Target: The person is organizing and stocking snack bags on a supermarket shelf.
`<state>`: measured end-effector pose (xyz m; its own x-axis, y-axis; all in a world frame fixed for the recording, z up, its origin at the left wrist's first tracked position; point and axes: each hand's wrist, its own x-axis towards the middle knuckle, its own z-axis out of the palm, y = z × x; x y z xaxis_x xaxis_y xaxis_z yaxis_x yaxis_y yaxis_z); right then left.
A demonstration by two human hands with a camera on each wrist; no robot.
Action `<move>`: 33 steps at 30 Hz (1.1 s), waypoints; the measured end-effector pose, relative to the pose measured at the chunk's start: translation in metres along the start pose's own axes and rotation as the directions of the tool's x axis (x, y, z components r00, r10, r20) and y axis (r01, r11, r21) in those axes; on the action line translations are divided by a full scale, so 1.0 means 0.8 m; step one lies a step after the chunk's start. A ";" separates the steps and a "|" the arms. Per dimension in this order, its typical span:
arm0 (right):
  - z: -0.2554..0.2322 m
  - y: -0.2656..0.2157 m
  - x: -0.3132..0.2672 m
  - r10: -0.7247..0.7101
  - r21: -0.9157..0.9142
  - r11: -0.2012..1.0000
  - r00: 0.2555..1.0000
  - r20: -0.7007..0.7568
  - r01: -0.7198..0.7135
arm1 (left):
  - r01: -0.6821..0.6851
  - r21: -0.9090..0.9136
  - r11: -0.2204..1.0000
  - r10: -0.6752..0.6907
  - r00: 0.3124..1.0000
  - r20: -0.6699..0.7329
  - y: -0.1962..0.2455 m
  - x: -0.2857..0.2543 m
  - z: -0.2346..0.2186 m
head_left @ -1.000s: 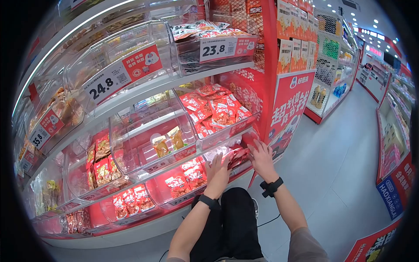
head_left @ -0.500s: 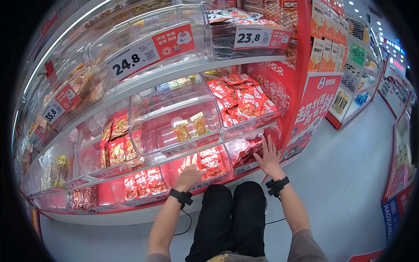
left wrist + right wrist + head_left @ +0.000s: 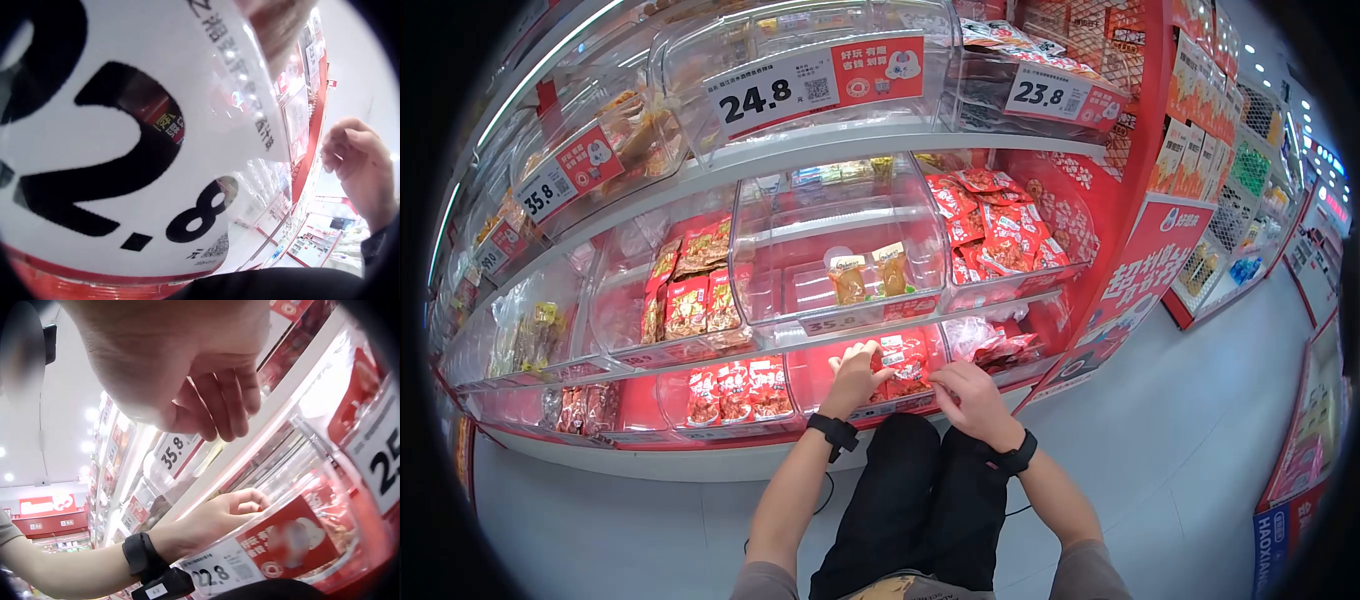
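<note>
My left hand [image 3: 858, 375] reaches over the front of a clear bottom-row bin, beside the red snack packets [image 3: 903, 362] standing in it. In the right wrist view the same left hand [image 3: 228, 512] shows bent fingers behind the bin's 22.8 price card [image 3: 215, 575]; its fingertips are partly hidden. My right hand [image 3: 975, 400] hovers in front of that bin's right side, its fingers loosely bent with nothing in them, as the right wrist view also shows. To its right, another bin holds red packets [image 3: 1010, 350] and a pinkish clear bag [image 3: 970, 338].
Above the hands juts a shelf row with a bin of two brown-filled packs [image 3: 848, 280] and a bin of red packets [image 3: 1005, 235]. More red packets [image 3: 733, 390] stand to the left. A red end panel [image 3: 1155, 255] closes the right side; my knees [image 3: 900, 450] are close to the shelf.
Both hands were at the rightmost bottom bin. The left moved left to the neighbouring bin first; the right has since left the rightmost packets and come across towards it. The head view has shifted too.
</note>
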<state>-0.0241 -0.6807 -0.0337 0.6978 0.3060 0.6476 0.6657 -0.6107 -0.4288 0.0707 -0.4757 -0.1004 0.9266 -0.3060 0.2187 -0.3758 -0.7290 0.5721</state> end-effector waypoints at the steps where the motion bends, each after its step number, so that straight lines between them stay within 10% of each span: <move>1: 0.011 -0.001 0.011 0.022 -0.012 1.000 0.999 0.029 -0.022 | -0.047 -0.060 0.997 0.044 0.998 -0.046 0.000 -0.001 0.001; 10: 0.128 0.072 0.067 0.383 -0.323 0.909 0.831 0.402 -0.263 | -0.068 -0.045 0.997 0.062 0.991 -0.115 -0.001 -0.012 -0.002; 15: 0.157 0.098 0.045 0.197 -0.356 0.922 0.976 0.092 -0.153 | 0.064 0.069 0.996 -0.054 0.989 -0.140 -0.004 -0.013 0.000; 27: 0.084 0.045 0.055 0.332 -0.332 0.928 0.780 0.530 -0.169 | 0.366 0.142 0.920 -0.328 0.915 -0.236 -0.021 -0.006 0.012; 33: 0.069 0.044 0.034 0.160 -0.289 0.956 0.902 0.401 -0.041 | 0.328 0.026 0.944 -0.322 0.937 -0.133 -0.018 -0.004 0.004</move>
<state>0.0327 -0.6532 -0.0659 0.8418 0.4714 0.2628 0.5318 -0.8077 -0.2547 0.0734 -0.4663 -0.1121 0.9915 0.0294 0.1264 -0.0515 -0.8047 0.5914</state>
